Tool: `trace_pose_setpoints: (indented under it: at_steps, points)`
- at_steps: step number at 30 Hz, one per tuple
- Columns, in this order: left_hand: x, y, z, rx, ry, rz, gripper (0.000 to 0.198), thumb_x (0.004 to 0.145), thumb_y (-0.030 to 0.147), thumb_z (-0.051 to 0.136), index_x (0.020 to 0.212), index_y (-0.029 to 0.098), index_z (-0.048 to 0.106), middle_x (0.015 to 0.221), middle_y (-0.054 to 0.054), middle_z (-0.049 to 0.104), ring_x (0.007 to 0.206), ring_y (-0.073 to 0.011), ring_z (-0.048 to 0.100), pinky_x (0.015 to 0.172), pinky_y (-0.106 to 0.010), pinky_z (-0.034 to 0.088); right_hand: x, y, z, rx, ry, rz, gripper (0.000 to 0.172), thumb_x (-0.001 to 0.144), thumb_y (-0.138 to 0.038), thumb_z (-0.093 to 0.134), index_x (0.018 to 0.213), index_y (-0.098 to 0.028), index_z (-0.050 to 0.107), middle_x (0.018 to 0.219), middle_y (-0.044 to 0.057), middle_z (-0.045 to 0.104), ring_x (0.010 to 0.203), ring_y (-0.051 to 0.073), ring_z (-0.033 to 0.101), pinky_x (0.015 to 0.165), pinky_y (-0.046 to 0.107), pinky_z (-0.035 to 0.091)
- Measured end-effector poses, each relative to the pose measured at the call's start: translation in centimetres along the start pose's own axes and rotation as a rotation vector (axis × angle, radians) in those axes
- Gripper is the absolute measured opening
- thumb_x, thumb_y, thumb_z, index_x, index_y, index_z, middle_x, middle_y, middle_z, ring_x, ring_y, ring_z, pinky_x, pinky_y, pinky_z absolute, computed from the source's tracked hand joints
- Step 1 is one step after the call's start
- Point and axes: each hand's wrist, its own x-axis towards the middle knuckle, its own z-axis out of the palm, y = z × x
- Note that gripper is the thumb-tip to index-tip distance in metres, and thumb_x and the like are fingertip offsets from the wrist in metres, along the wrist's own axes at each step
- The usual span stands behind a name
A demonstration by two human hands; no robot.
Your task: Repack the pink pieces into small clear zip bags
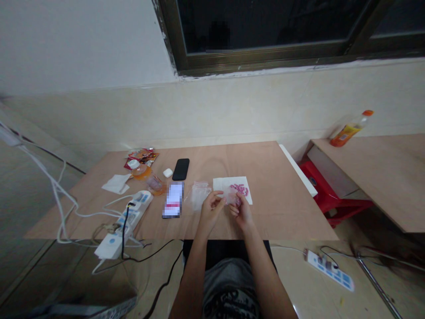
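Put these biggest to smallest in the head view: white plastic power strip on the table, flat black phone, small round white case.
Largest first: white plastic power strip, flat black phone, small round white case. The strip lies nearer, so it may only look longer.

From the left hand (212,208) and right hand (241,212), a hand could pass toward 3 o'clock over the plywood tabletop (285,210) as far as the white edging strip (299,170). A paper napkin (247,186) lies just ahead at 1 o'clock. Toward 9 o'clock, a clear plastic bag (198,196), a phone (173,200) and a power strip (139,204) stand in the way, with a black phone (181,169) at 11 o'clock
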Motion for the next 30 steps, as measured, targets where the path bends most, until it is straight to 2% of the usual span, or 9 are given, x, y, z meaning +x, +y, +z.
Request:
trace_pose_setpoints:
  at_steps: [4, 11, 16, 21, 24, 30]
  points:
    - [-0.1, 0.1, 0.1, 0.014, 0.007, -0.022, 0.031, 0.075, 0.038, 0.065, 0.097, 0.017, 0.060, 0.070, 0.000, 0.065, 0.069, -0.0140, 0.061, 0.064, -0.023, 0.044, -0.1, 0.2, 0.1, 0.072, 0.035, 0.023, 0.027, 0.073, -0.039, 0.065, 0.065, -0.019, 0.049, 0.040, -0.011, 0.035, 0.032, 0.001, 0.017, 0.030, 0.013, 0.013]
    - [-0.1, 0.1, 0.1, -0.012, 0.037, -0.005, 0.030, 0.078, 0.039, 0.062, 0.096, 0.016, 0.060, 0.072, -0.001, 0.064, 0.068, -0.0135, 0.060, 0.064, -0.023, 0.045, -0.1, 0.5, 0.3, 0.062, 0.001, 0.016, 0.031, 0.072, -0.040, 0.066, 0.062, -0.020, 0.046, 0.040, -0.011, 0.032, 0.032, 0.002, 0.017, 0.030, 0.013, 0.015]
    - [0.0, 0.3, 0.0, -0.018, 0.074, 0.034, 0.033, 0.081, 0.045, 0.058, 0.097, 0.016, 0.061, 0.065, 0.000, 0.060, 0.064, -0.0125, 0.058, 0.063, -0.023, 0.045, -0.2, 0.5, 0.1, 0.107, -0.023, 0.016, 0.029, 0.075, -0.037, 0.064, 0.063, -0.020, 0.044, 0.043, -0.011, 0.033, 0.033, 0.002, 0.019, 0.031, 0.013, 0.017]
    - [-0.4, 1.0, 0.0, -0.028, 0.031, 0.014, 0.041, 0.080, 0.050, 0.060, 0.103, 0.016, 0.060, 0.074, -0.003, 0.067, 0.070, -0.0146, 0.062, 0.068, -0.026, 0.046, -0.2, 0.4, 0.0, 0.158, -0.037, 0.045, 0.029, 0.076, -0.035, 0.064, 0.063, -0.021, 0.042, 0.044, -0.010, 0.034, 0.034, 0.003, 0.022, 0.031, 0.013, 0.017]
    - [-0.5, 1.1, 0.1, -0.045, 0.005, 0.019, 0.042, 0.080, 0.049, 0.061, 0.106, 0.016, 0.059, 0.080, -0.005, 0.068, 0.074, -0.0153, 0.063, 0.072, -0.027, 0.046, -0.2, 0.4, 0.0, 0.165, -0.055, 0.051, 0.031, 0.076, -0.035, 0.064, 0.062, -0.021, 0.040, 0.046, -0.010, 0.036, 0.034, 0.002, 0.022, 0.031, 0.013, 0.018]
    - [-0.3, 0.6, 0.1, 0.021, 0.050, 0.028, 0.035, 0.077, 0.043, 0.064, 0.100, 0.017, 0.060, 0.074, -0.002, 0.064, 0.072, -0.0152, 0.062, 0.068, -0.025, 0.046, -0.2, 0.5, -0.1, 0.162, -0.032, 0.041, 0.028, 0.076, -0.034, 0.064, 0.063, -0.020, 0.043, 0.042, -0.011, 0.034, 0.033, 0.002, 0.022, 0.031, 0.013, 0.017]
